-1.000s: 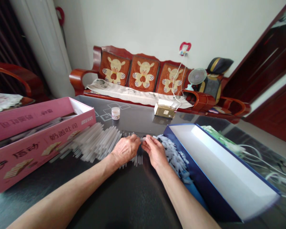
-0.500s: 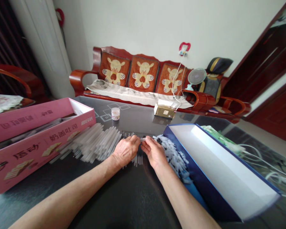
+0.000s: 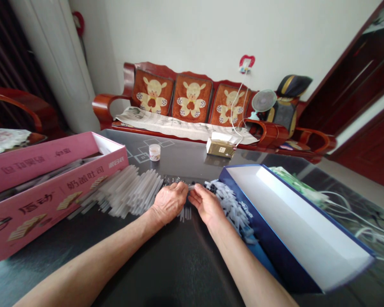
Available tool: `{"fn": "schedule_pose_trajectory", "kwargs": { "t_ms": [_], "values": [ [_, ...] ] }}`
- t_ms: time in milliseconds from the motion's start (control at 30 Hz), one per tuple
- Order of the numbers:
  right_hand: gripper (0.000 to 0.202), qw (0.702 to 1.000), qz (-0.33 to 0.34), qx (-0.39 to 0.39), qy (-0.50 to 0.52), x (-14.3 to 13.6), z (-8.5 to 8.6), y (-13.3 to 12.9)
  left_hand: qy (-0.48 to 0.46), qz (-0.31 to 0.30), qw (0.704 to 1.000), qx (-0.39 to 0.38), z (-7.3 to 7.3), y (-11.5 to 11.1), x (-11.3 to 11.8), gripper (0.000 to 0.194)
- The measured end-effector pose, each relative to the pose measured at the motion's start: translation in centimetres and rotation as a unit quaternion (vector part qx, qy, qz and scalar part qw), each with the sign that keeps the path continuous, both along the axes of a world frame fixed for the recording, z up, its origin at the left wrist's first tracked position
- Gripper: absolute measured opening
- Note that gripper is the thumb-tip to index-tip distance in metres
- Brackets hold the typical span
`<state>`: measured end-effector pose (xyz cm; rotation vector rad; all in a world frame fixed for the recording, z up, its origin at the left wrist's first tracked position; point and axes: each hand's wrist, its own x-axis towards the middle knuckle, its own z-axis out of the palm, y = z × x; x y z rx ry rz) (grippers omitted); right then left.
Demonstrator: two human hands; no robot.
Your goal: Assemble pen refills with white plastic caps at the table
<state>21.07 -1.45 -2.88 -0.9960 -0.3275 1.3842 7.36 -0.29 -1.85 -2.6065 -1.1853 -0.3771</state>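
Note:
Between my hands is a short, pale translucent tube (image 3: 191, 187), pinched from both sides. My left hand (image 3: 172, 199) is closed at its left end, the fingertips bent over and partly hidden. From the right, my right hand (image 3: 207, 203) pinches it between thumb and forefinger, the other fingers curled below. Long translucent tubes (image 3: 136, 192) lie in a pile to the left of my left hand. Just under the hands rest a few short tubes (image 3: 186, 213). Many short pale pieces (image 3: 232, 207), some with dark ends, are heaped beside my right hand. Small shiny bits (image 3: 173, 180) lie behind my left hand.
A pink carton (image 3: 60, 183) stands at left, a dark blue box (image 3: 294, 221) with a white inside at right. On the dark table (image 3: 179, 264) are also a small white jar (image 3: 154, 152) and a tissue box (image 3: 221, 148). White cables (image 3: 368, 232) lie at far right.
Both hands keep almost the same place and grip on the tube. The view has shifted very slightly; nothing else has visibly moved.

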Motion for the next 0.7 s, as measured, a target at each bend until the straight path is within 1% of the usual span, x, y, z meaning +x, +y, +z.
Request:
{"fn": "schedule_pose_trajectory", "kwargs": {
  "t_ms": [167,267,367,500,567,633,667,700],
  "values": [
    [0.013,1.0,0.01,-0.025,0.002,0.1,0.1,0.0,-0.004,-0.005,1.0,0.016,-0.5,0.1,-0.1,0.019],
    [0.014,0.999,0.019,-0.026,-0.003,0.1,0.1,0.1,-0.012,-0.012,1.0,0.026,-0.7,0.4,-0.1,0.018],
    [0.02,1.0,0.017,0.007,-0.016,0.0,0.2,0.1,-0.028,-0.011,0.999,0.041,-0.5,0.6,-0.3,0.017],
    [0.03,0.996,0.032,0.078,-0.041,-0.1,0.4,-0.1,-0.05,0.014,0.996,0.075,0.3,0.9,-0.7,0.018],
    [0.032,0.991,0.053,0.092,-0.078,-0.1,0.4,-0.2,-0.053,0.017,0.995,0.088,0.5,0.9,-1.0,0.02],
    [0.031,0.979,0.065,0.105,-0.159,0.0,0.4,-0.3,-0.053,0.006,0.994,0.095,0.7,1.0,-1.1,0.023],
    [0.028,0.966,0.068,0.118,-0.222,0.2,0.5,-0.4,-0.052,-0.003,0.994,0.099,0.7,1.1,-1.2,0.025],
    [0.024,0.944,0.065,0.137,-0.293,0.4,0.5,-0.4,-0.05,-0.013,0.993,0.103,0.7,1.2,-1.3,0.026]
  ]
}}
